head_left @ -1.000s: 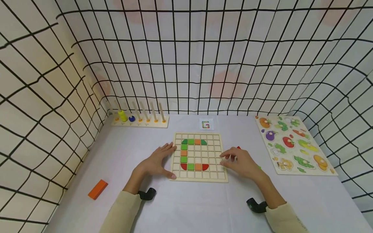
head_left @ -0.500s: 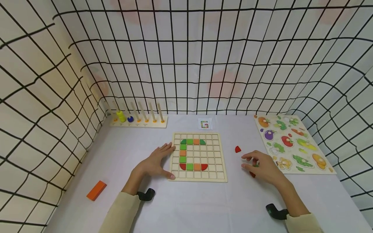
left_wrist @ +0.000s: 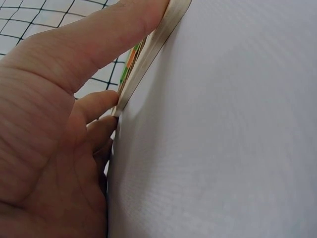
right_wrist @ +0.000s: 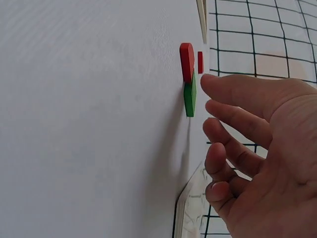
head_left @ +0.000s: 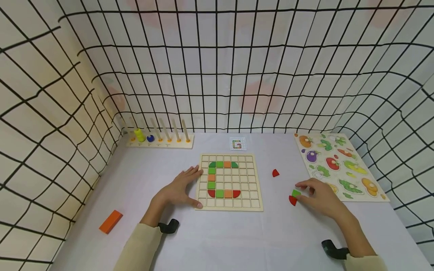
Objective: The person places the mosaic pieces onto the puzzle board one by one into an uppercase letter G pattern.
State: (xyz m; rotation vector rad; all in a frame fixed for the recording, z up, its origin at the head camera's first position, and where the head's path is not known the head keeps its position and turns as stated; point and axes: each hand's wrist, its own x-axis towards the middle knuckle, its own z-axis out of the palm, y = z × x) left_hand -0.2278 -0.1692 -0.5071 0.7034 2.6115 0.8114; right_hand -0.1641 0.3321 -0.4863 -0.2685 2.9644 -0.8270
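Observation:
A wooden grid board (head_left: 250, 180) lies mid-table in the head view, bearing a C-like outline of green, orange and red tiles. My left hand (head_left: 178, 190) rests along its left side, fingers spread, thumb at the near left corner. To the right of the board, my right hand (head_left: 320, 196) hovers with bent, parted fingers around a green square tile (head_left: 296, 193). That tile touches a red quarter-round tile (head_left: 292, 200). In the right wrist view, the thumb and fingertips stand just off the green tile (right_wrist: 190, 99), with nothing between them.
Another red quarter-round tile (head_left: 275, 173) lies nearer the board. Behind the board is a small pattern card (head_left: 238, 143). A peg stand (head_left: 159, 145) is back left, an orange block (head_left: 110, 222) front left, a vegetable puzzle board (head_left: 352, 171) right. Black netting (head_left: 217, 75) surrounds the table.
My right hand has moved right, from the board's right edge to the green and red tiles, uncovering the loose red tile. My left hand has stayed at the board.

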